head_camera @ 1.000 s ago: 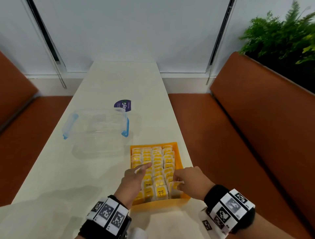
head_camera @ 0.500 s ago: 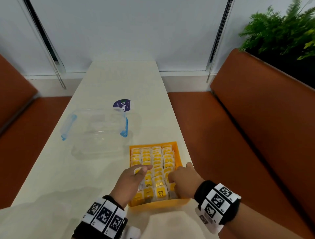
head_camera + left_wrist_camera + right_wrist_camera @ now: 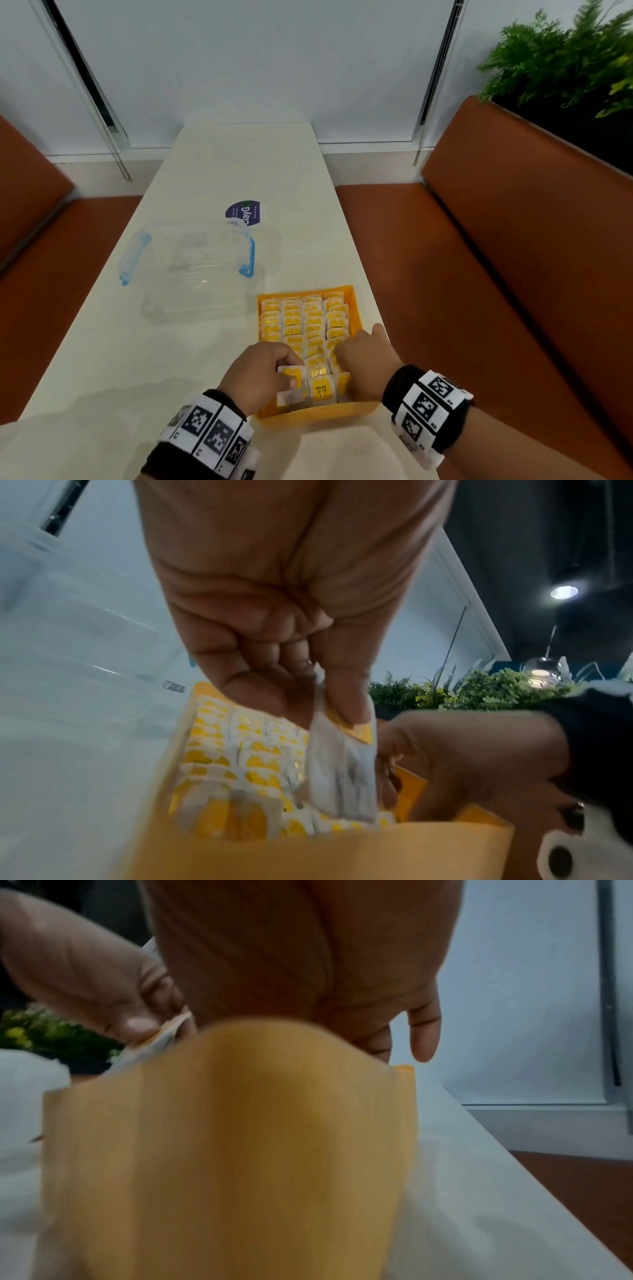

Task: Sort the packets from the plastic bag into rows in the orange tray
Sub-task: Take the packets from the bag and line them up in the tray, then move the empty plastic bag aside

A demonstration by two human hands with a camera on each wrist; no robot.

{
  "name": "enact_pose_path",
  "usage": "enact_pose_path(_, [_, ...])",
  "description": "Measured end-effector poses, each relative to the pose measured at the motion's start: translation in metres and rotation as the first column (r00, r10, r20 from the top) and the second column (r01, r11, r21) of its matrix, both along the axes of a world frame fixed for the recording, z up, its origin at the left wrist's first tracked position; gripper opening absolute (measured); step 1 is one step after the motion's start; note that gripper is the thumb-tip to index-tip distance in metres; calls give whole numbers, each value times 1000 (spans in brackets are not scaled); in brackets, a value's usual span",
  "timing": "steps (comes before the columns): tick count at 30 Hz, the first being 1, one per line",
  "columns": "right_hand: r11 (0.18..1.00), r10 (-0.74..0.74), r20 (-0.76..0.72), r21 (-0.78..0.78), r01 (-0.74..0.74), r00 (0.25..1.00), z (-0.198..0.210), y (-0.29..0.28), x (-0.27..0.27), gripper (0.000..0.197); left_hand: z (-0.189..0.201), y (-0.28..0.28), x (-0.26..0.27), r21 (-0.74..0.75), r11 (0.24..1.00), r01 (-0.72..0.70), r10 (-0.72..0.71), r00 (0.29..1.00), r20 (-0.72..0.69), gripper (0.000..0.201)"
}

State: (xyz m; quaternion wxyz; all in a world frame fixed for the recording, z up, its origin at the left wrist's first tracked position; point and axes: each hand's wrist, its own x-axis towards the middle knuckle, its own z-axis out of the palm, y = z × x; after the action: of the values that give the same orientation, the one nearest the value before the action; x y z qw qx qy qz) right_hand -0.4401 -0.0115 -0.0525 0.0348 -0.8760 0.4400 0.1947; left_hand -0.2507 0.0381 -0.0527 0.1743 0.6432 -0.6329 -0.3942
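Note:
The orange tray lies at the table's near right, filled with rows of standing yellow-and-white packets. My left hand pinches one packet between thumb and fingers over the tray's near left corner. In the left wrist view that packet hangs upright from the left hand. My right hand reaches down among the packets at the near right. Its thumb sticks out. The tray wall hides its fingertips in the right wrist view. Whitish plastic lies in front of the tray.
A clear plastic box with blue clips stands left of and beyond the tray, with a round purple sticker behind it. Orange bench seats run along both sides of the narrow white table. A green plant is at the far right.
My left hand has drawn back from mid-tray to the near left corner with the packet now gripped upright. My right hand has shifted a little farther into the tray's right side.

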Motion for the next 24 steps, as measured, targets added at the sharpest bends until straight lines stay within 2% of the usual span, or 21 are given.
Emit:
enact_pose_path(3, [992, -129, 195, 28, 126, 972, 7, -5, -5, 27, -3, -6, -9, 54, 992, 110, -116, 986, 123, 22])
enact_pose_path(6, [977, -204, 377, 13, 215, 903, 13, -9, -8, 29, -6, -13, -20, 101, 978, 185, -205, 943, 263, 24])
enact_pose_path(10, [967, -235, 430, 12, 255, 872, 14, -7, -13, 26, -12, -16, -25, 182, 959, 218, -275, 875, 398, 31])
enact_pose_path(14, [958, -261, 443, 12, 285, 858, 11, -3, -18, 24, -13, -15, -23, 179, 967, 181, -250, 816, 521, 34])
enact_pose_path(16, [954, -272, 449, 12, 298, 851, 10, -1, -20, 22, -13, -14, -24, 167, 971, 168, -233, 814, 533, 35])
enact_pose_path(24, [944, -288, 517, 14, 328, 806, 12, -3, -19, 19, 0, -8, -21, 87, 984, 156, -178, 905, 386, 50])
